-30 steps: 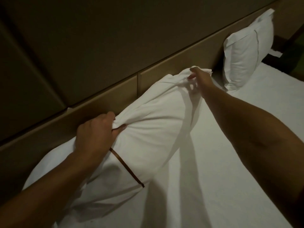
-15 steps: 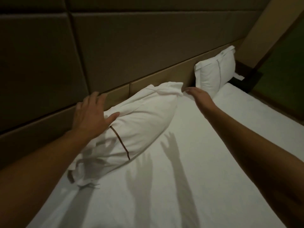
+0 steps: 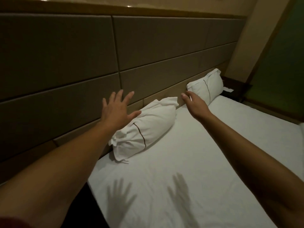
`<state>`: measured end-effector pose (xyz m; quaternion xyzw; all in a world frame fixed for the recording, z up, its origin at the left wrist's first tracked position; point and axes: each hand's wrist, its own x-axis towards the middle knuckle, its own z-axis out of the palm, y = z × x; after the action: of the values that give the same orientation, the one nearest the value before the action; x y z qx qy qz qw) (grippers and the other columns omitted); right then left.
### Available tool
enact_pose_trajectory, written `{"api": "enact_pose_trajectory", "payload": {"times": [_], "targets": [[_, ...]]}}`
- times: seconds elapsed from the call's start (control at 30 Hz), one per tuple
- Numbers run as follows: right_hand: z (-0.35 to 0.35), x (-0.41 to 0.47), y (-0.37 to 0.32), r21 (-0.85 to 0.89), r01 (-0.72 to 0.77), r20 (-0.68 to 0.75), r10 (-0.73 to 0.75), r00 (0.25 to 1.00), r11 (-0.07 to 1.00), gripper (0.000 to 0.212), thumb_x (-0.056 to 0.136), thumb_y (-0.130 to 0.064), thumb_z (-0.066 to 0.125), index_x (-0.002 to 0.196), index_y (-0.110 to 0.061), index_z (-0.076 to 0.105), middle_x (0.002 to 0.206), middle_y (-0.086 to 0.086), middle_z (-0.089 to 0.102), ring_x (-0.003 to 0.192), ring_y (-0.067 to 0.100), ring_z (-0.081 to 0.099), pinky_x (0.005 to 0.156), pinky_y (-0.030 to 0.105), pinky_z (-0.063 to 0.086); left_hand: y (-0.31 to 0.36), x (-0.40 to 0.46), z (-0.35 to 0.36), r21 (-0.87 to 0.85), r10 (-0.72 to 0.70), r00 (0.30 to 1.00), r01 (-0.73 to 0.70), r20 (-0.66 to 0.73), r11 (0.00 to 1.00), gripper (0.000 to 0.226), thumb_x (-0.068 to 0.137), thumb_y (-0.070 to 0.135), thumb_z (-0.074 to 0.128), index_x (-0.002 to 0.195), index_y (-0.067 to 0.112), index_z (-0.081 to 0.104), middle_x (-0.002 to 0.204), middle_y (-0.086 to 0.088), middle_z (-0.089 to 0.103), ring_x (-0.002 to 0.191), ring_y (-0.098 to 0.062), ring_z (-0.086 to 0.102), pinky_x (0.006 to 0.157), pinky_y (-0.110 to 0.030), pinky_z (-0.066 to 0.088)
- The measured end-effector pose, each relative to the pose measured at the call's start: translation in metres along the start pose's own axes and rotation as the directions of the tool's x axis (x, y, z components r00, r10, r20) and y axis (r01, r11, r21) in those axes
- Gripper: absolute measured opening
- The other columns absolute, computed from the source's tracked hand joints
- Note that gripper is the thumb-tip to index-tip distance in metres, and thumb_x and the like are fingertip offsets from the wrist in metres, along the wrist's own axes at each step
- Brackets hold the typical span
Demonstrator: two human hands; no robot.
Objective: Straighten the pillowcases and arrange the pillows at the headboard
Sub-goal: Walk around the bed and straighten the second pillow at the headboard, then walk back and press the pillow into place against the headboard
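Note:
A white pillow with a thin brown stripe leans against the padded headboard at the bed's left side, its case bunched at the lower end. My left hand hovers over its upper left edge, fingers spread, holding nothing. My right hand is raised just right of the pillow's top corner, fingers loosely apart and empty. A second white striped pillow stands against the headboard farther right.
The white sheet covers the mattress, with shadows of both hands on it. A dark nightstand with a white paper sits beyond the far pillow. A green wall runs along the right.
Both hands let go of the near pillow and lifted off it. The pillow now rests against the headboard, and my view has pulled back and up.

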<state>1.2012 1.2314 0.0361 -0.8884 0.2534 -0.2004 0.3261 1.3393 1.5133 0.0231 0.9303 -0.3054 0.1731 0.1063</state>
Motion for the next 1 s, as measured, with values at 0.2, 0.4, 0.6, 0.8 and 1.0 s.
{"api": "enact_pose_trajectory", "payload": {"times": [0.2,0.4,0.6,0.8,1.0], "targets": [[-0.068,-0.162,-0.020,-0.262,0.012,-0.167,-0.057,0.984,0.965,0.075,0.095,-0.074,0.030,0.155,-0.029,0.031,0.164,0.005,0.029,0.150,0.030,0.028,0.117,0.054,0.031,0.031,-0.084,-0.072,-0.069,0.059,0.998,-0.058,0.021,0.996,0.097,0.075,0.088,0.036,0.154,0.042,0.005,0.166,-0.004,0.010,0.152,-0.031,0.008,0.118,-0.063,0.010],[-0.150,-0.308,-0.033,-0.385,-0.118,-0.267,0.013,0.964,0.915,0.076,0.095,-0.073,0.034,0.158,-0.032,0.025,0.167,0.006,0.022,0.153,0.031,0.021,0.117,0.055,0.030,0.104,-0.179,-0.131,-0.200,0.239,0.971,-0.240,-0.030,0.950,0.091,0.079,0.085,0.038,0.154,0.038,0.015,0.165,-0.003,0.013,0.152,-0.030,0.009,0.118,-0.064,0.009],[-0.259,-0.470,-0.010,-0.429,-0.346,-0.426,0.151,0.892,0.835,0.082,0.092,-0.075,0.038,0.159,-0.032,0.019,0.168,0.007,0.017,0.154,0.032,0.017,0.117,0.057,0.029,0.237,-0.268,-0.187,-0.289,0.491,0.863,-0.503,-0.118,0.814,0.083,0.081,0.084,0.035,0.151,0.038,0.028,0.165,-0.003,0.017,0.152,-0.030,0.011,0.118,-0.063,0.012],[-0.368,-0.661,0.058,-0.354,-0.607,-0.596,0.328,0.733,0.712,0.083,0.092,-0.073,0.041,0.159,-0.031,0.018,0.169,0.006,0.014,0.154,0.034,0.014,0.118,0.055,0.025,0.411,-0.387,-0.222,-0.424,0.685,0.703,-0.689,-0.192,0.587,0.087,0.083,0.081,0.039,0.154,0.034,0.022,0.164,-0.003,0.019,0.152,-0.029,0.014,0.118,-0.059,0.016],[-0.487,-0.891,0.124,-0.246,-0.787,-0.711,0.446,0.544,0.566,0.084,0.093,-0.069,0.046,0.160,-0.028,0.017,0.169,0.006,0.011,0.155,0.032,0.011,0.122,0.051,0.020,0.608,-0.570,-0.261,-0.633,0.751,0.596,-0.705,-0.284,0.320,0.077,0.087,0.075,0.044,0.148,0.029,0.036,0.159,-0.005,0.032,0.148,-0.027,0.026,0.117,-0.055,0.026]]}}
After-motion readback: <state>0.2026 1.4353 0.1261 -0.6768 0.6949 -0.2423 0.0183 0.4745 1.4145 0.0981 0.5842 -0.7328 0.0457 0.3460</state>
